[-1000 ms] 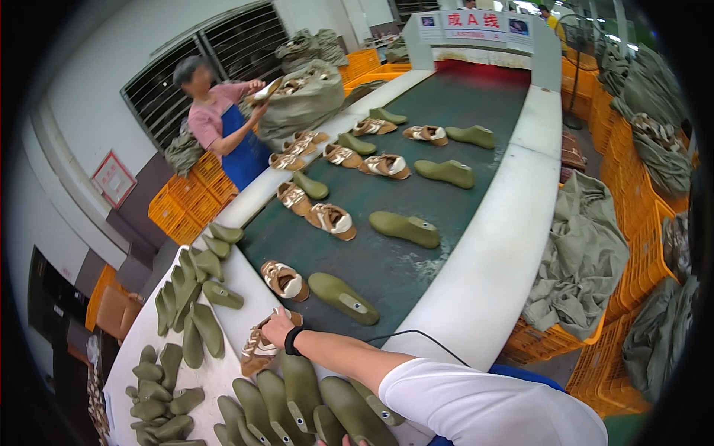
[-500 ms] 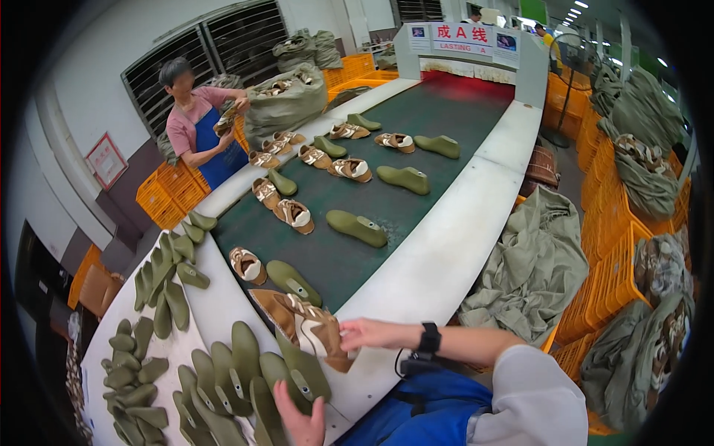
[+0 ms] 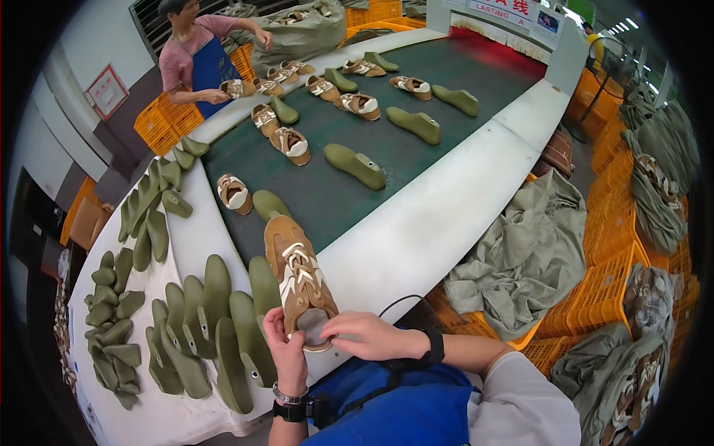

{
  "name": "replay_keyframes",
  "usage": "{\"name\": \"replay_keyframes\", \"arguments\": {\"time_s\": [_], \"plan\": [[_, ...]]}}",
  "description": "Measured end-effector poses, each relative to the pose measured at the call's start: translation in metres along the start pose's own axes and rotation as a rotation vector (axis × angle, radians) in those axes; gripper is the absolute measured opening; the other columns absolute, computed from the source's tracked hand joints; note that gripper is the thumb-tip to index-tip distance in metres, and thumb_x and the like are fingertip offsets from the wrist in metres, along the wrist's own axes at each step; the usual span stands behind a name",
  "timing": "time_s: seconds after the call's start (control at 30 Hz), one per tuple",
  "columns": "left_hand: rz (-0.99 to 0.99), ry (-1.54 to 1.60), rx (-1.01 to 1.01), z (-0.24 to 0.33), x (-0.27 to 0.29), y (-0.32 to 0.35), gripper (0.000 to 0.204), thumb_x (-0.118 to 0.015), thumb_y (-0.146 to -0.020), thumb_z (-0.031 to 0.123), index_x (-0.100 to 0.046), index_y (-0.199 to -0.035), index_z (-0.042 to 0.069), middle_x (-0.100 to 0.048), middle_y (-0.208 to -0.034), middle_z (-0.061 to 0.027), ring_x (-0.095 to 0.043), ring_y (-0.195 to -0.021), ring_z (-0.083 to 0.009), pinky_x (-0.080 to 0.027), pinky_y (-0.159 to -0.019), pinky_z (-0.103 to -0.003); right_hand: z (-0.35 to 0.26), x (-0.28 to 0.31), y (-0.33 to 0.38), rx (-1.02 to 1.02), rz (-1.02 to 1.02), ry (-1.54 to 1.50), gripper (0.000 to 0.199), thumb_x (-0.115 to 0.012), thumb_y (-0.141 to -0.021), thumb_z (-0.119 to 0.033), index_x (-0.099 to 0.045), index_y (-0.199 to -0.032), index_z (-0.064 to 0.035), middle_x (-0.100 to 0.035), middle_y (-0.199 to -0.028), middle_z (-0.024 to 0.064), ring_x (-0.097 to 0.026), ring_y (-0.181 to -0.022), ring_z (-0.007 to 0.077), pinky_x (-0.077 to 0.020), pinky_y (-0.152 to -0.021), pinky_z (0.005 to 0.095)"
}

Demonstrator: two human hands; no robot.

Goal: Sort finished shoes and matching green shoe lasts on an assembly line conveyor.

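A brown shoe upper (image 3: 296,260) with white stripes and laces is held between my hands, its toe pointing away over the near edge of the belt and its heel opening toward me. My left hand (image 3: 286,348) grips the left side of the heel, thumb at the rim. On the opposite side, my right hand (image 3: 370,336) pinches the heel's edge, fingers at the opening. A pale lining shows inside. Just left of my left hand stand several green shoe lasts (image 3: 217,290). Another green last (image 3: 269,204) lies partly hidden behind the upper's toe.
More uppers (image 3: 288,145) and green lasts (image 3: 354,166) lie on the dark conveyor belt (image 3: 245,167), edged by a white ledge (image 3: 416,234). A co-worker (image 3: 204,56) stands at the far left, holding an upper. Orange crates (image 3: 606,279) and a grey-green sack (image 3: 524,256) line the right side.
My left hand has come up from beside the lasts and taken hold of the upper's heel. The upper has turned, toe away from me. The co-worker's one hand has reached toward the sack.
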State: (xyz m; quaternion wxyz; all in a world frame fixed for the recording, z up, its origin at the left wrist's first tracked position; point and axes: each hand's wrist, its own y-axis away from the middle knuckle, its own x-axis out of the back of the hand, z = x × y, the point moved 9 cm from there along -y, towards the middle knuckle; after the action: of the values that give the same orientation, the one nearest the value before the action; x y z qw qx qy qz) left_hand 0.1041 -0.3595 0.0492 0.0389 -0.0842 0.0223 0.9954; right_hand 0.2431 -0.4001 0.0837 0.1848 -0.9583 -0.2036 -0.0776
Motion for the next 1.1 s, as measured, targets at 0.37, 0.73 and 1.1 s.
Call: {"name": "replay_keyframes", "arguments": {"time_s": [0.37, 0.73, 1.1], "plan": [[-0.066, 0.111, 0.146, -0.028, 0.014, 0.014, 0.047, -0.053, -0.086, 0.000, -0.037, -0.130, 0.004, -0.048, -0.126, -0.0090, -0.048, -0.113, -0.0171, -0.039, -0.096, -0.030, 0.030, 0.037, -0.017, -0.195, 0.408, 0.244, 0.041, -0.062, -0.076, -0.002, -0.052, -0.116, -0.0074, -0.056, -0.096, 0.0118, -0.060, -0.079, 0.0264, -0.0511, -0.067, 0.0337], [0.078, -0.976, -0.435, 0.010, 0.061, 0.014, 0.031, -0.057, -0.081, 0.000, -0.053, -0.111, -0.004, -0.048, -0.129, -0.0185, -0.045, -0.121, -0.0331, -0.034, -0.101, -0.039, 0.101, 0.069, 0.016, -0.403, 0.246, 0.725, 0.041, -0.061, -0.076, -0.010, -0.053, -0.116, -0.0105, -0.056, -0.100, 0.0140, -0.058, -0.089, 0.0340, -0.0489, -0.075, 0.0425], [-0.228, -1.213, -0.689, 0.031, -0.019, 0.032, 0.028, -0.060, -0.088, 0.020, -0.058, -0.106, -0.002, -0.056, -0.113, -0.0232, -0.049, -0.110, -0.0409, -0.037, -0.096, -0.052, 0.034, 0.044, 0.011, 0.071, 0.465, 0.681, 0.015, -0.061, -0.075, -0.011, -0.059, -0.089, -0.0101, -0.056, -0.083, 0.0079, -0.056, -0.078, 0.0296, -0.0455, -0.068, 0.0410]]}}
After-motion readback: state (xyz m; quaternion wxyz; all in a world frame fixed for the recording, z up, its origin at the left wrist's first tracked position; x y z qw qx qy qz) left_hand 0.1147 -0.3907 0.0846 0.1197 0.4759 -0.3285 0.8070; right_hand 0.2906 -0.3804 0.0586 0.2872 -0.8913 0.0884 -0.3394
